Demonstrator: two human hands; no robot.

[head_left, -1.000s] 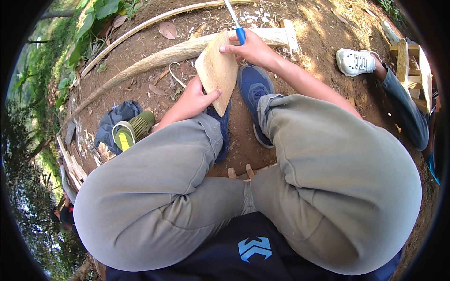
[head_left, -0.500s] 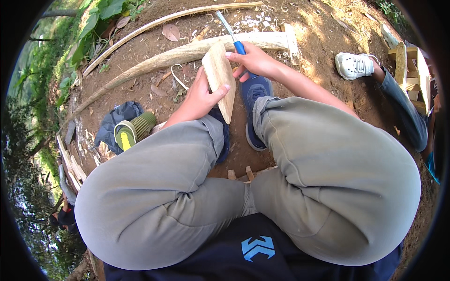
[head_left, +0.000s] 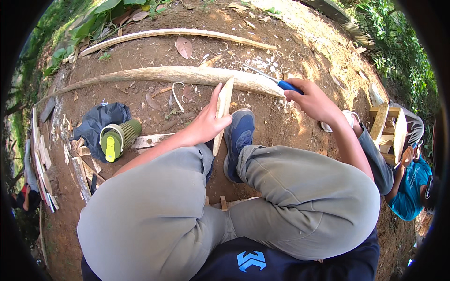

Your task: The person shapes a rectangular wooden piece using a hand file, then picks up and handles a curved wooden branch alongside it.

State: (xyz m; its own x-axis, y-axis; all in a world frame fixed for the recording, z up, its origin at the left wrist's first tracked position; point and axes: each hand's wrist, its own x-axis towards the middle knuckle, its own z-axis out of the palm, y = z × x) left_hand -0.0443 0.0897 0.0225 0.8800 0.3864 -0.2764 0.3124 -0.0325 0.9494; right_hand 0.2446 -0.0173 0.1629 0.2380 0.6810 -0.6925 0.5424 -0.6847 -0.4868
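Note:
My left hand [head_left: 206, 124] grips a flat, pale piece of wood [head_left: 224, 104] with a pointed upper end, held upright and turned nearly edge-on. Below it, my left knee hides part of the ground. Out to the right, my right hand [head_left: 315, 101] is closed round the blue handle of what looks like a chisel [head_left: 288, 86]. Its narrow metal blade points up and to the left, apart from the wood piece. Beneath that blade lies a long, curved, peeled pole [head_left: 183, 75] on the soil.
A green tumbler [head_left: 127, 133] lies by a dark cloth bag [head_left: 104, 122] at the left. A thinner curved strip [head_left: 178, 33] lies farther off. White chips [head_left: 267, 63] litter the soil. A person in a teal shirt [head_left: 409, 185] is at the right, near a wooden frame [head_left: 389, 131].
My right hand has moved right with the chisel, away from the wood piece. My left hand has turned the wood from broad face to nearly edge-on. The view has shifted.

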